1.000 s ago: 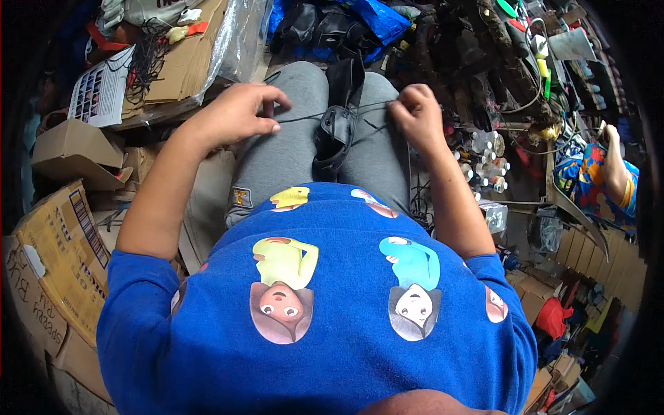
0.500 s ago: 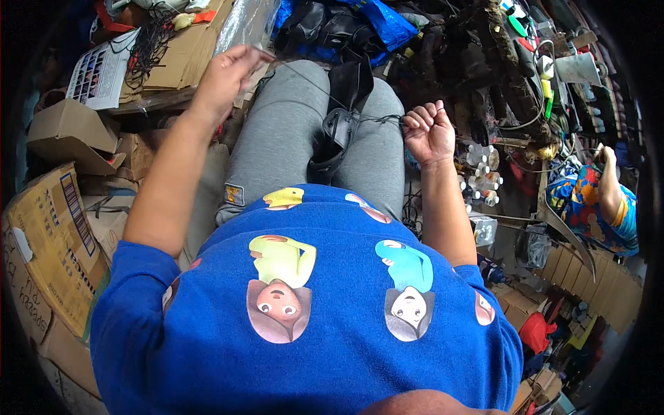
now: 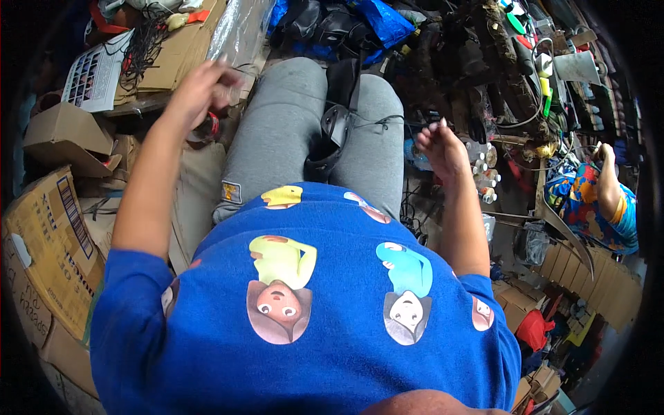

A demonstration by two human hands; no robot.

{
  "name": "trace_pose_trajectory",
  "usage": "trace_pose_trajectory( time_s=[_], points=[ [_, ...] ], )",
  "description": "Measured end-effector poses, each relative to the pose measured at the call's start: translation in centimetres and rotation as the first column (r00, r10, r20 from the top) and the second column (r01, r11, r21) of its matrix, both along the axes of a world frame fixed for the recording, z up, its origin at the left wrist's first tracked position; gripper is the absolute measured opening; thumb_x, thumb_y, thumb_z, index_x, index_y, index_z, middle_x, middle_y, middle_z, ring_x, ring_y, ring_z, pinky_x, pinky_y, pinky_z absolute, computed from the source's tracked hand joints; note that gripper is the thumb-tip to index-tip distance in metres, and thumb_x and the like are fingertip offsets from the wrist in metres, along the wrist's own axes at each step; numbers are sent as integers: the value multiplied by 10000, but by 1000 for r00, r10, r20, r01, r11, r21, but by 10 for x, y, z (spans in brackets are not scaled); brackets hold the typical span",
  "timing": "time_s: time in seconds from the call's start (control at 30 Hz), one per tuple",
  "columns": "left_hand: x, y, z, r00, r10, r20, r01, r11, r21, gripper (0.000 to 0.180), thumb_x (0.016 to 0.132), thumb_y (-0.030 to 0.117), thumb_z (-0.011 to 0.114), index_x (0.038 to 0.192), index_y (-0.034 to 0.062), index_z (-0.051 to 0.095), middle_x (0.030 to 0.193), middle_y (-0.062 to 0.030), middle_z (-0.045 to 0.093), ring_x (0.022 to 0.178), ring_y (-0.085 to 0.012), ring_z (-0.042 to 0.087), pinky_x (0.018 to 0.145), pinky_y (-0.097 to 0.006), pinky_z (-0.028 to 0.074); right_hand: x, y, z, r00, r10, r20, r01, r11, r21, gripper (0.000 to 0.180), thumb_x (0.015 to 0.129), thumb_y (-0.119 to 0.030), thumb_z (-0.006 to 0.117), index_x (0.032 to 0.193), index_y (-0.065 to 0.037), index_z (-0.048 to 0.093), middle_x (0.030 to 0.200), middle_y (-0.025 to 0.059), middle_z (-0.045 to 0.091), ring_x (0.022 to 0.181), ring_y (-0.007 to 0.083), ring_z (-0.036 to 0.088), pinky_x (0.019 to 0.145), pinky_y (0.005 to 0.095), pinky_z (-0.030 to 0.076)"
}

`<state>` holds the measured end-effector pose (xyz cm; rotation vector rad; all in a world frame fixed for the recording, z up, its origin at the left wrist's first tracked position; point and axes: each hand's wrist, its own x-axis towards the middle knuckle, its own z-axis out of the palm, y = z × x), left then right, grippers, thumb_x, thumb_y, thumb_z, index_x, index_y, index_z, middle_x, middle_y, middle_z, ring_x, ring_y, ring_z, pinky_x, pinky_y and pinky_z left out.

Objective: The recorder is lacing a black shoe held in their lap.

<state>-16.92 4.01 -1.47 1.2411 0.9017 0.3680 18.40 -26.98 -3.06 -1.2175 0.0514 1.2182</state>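
A black leather-like piece (image 3: 336,126) with a curved, shoe-like part is held upright between my thighs. Thin black cord (image 3: 377,122) crosses it and lies over both grey trouser legs. On the left, my left hand (image 3: 207,86) is raised beside my knee, blurred by motion, with its fingers closed on one end of the cord. To the right of my other thigh, my right hand (image 3: 446,152) pinches the other stretch of cord with fingers curled. Where the cord passes through the leather piece is too small to make out.
Cardboard boxes (image 3: 69,138) crowd the left side, with flat cardboard (image 3: 176,59) and tangled black cords beyond. A blue bag (image 3: 384,28) lies ahead. Small clear bottles (image 3: 486,176) stand right, near a curved blade (image 3: 570,238) and another person's arm (image 3: 609,183).
My left hand has moved down and further left. My right hand has shifted right and slightly lower, drawing apart from my thigh. The leather piece stays between my legs.
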Motion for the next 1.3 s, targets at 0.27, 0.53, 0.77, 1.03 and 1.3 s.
trace_pose_trajectory(
  time_s=[0.27,0.53,0.77,1.03,1.3],
  points=[
    [-73,-36,68,974,215,-69,-135,800,585,482,766,240,717,1173,26,570,1154,-116,585,1001,-209,584,815,-328,488,2,38,51,399,412,819,-334,897,-288,554,817,-168,700,1328,-93,501,899,-3,583,774,67,527,718,221,455],
    [82,-144,55,780,-225,-583,625,272,732,758,669,445,754,1226,30,451,1152,-190,545,982,-382,592,843,-451,485,-58,133,69,-440,669,599,-157,599,-785,807,630,-503,787,1219,-8,543,1075,207,636,1012,352,607,870,416,478],
    [93,-155,36,685,-368,-629,728,312,610,461,702,287,688,1001,4,478,819,-214,633,805,-387,632,735,-460,504,-56,92,64,2,693,721,-215,704,-677,684,607,-494,813,1043,3,632,931,184,666,896,287,653,798,360,494],
    [88,-132,42,559,-663,-498,807,296,512,663,666,301,736,1222,11,522,995,-226,638,953,-356,617,835,-399,490,-59,66,61,222,747,627,-403,656,-638,434,759,-262,775,1027,39,613,810,19,625,715,68,534,644,243,442],
    [138,-80,23,544,-353,-761,836,151,528,293,682,261,760,822,17,677,804,-173,663,804,-321,646,720,-401,504,-81,79,67,177,791,586,-394,603,-694,332,764,-306,764,828,-2,650,638,-17,553,594,73,483,544,257,391]
  ],
)
